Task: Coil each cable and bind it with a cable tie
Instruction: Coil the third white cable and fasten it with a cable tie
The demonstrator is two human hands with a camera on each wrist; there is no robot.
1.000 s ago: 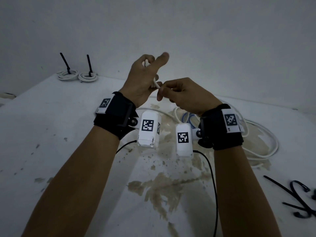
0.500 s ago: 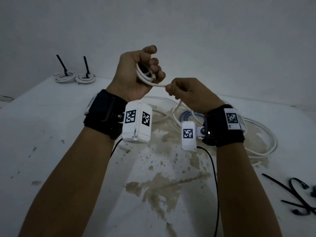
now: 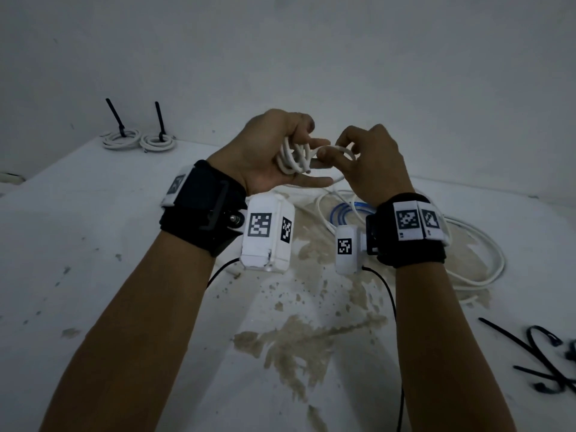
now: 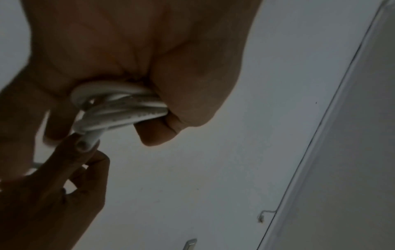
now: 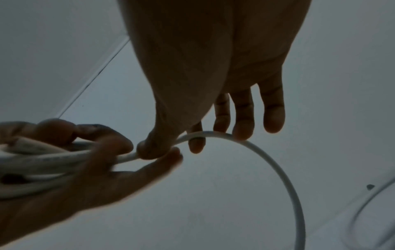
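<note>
Grip, left: left hand (image 3: 274, 151) is raised above the table, palm turned up, fingers curled round several loops of the white cable (image 3: 294, 159); the thumb clamps the bundle in the left wrist view.
Grip, right: right hand (image 3: 371, 163) pinches one strand of the same cable between thumb and forefinger, just beside the left fingertips; the other fingers (image 5: 274, 115) hang straight and loose in the right wrist view.
Cable in hand: white, round, a few turns stacked in the left palm; from the right pinch a free length arcs down (image 5: 278, 169) toward the table.
Cable end: a cut tip (image 4: 82, 144) pokes out below the coil, touching a right fingertip.
Slack on table: wide white loops (image 3: 486, 244) lie beyond the right wrist, over a brown stain.
Blue cable: a small blue coil (image 3: 341, 210) lies on the table between the two wrists, partly hidden by the right wrist.
Finished coils: two white coils (image 3: 120, 140) (image 3: 157, 143) at the far left corner, each bound by a black tie with its tail standing up.
Spare ties: black cable ties (image 3: 542, 357) lie loose at the right edge.
Table: white top (image 3: 93, 244), flaked and stained brown in the middle.
Labels: black wrist bands carry white blocks with square black-and-white coded markers (image 3: 259, 225); no readable words. Faint print along the cable jacket is too blurred to read.
</note>
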